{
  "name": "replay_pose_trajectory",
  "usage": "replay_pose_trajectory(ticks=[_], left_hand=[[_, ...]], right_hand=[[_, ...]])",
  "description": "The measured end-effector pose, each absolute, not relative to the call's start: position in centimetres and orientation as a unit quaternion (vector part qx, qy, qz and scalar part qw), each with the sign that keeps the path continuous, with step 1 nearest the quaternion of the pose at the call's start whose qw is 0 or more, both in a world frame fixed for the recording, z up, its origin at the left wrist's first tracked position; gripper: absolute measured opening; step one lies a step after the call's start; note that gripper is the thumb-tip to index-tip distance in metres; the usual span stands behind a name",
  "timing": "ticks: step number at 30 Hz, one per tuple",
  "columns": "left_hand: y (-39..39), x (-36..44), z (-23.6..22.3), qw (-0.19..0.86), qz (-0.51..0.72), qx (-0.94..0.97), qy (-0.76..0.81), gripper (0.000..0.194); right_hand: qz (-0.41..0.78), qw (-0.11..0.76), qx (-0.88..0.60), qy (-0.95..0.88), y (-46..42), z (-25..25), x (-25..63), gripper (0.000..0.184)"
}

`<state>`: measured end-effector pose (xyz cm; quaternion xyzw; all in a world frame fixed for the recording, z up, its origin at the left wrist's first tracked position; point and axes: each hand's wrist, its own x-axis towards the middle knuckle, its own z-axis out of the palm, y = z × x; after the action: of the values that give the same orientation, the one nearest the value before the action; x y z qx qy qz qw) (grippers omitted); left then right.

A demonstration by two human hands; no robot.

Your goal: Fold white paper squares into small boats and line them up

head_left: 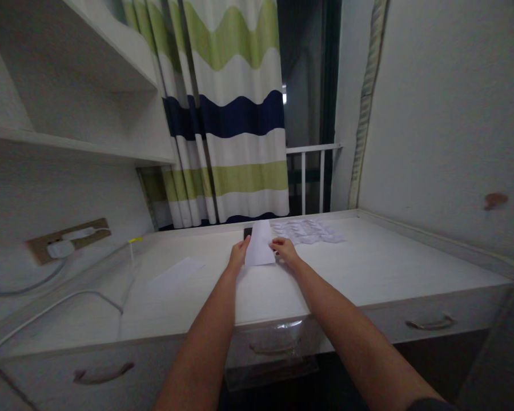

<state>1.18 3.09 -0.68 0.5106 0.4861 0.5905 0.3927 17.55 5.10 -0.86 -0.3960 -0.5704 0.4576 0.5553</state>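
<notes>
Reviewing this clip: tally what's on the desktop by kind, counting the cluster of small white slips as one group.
White paper sheets: 2 (held sheet, loose sheet)
Dark flat object: 1
Group of small white slips: 1
Total: 4

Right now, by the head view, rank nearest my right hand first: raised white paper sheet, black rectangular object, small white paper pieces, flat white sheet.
From the right hand:
1. Raised white paper sheet, directly at its left.
2. Small white paper pieces, just beyond it.
3. Black rectangular object, behind the sheet.
4. Flat white sheet, farthest left.
</notes>
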Motion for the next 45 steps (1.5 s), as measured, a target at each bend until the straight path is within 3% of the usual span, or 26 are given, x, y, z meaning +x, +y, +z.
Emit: replay_pose_trajectory(ticks=[8, 18, 30, 45], left_hand=[[3.2, 1.2, -0.9, 0.364, 0.594, 0.526, 0.487, 0.046], [2.8, -0.1, -0.7, 0.446, 0.565, 0.522, 0.457, 0.022], [1.5, 0.1, -0.7, 0.458, 0.602, 0.487, 0.437, 0.026], [1.6, 0.1, -0.5, 0.459, 0.588, 0.514, 0.423, 0.015]], right_hand=[[0.438, 0.597, -0.413, -0.53, 5.9, -1.3, 18.2, 0.014], [0.492, 0.577, -0.384, -0.527, 6.2, -1.5, 18.1, 0.022], [0.561, 0.518, -0.36, -0.537, 5.0, -0.8, 17.9, 0.025], [0.568, 0.511, -0.348, -0.544, 5.1, -0.8, 17.4, 0.016]])
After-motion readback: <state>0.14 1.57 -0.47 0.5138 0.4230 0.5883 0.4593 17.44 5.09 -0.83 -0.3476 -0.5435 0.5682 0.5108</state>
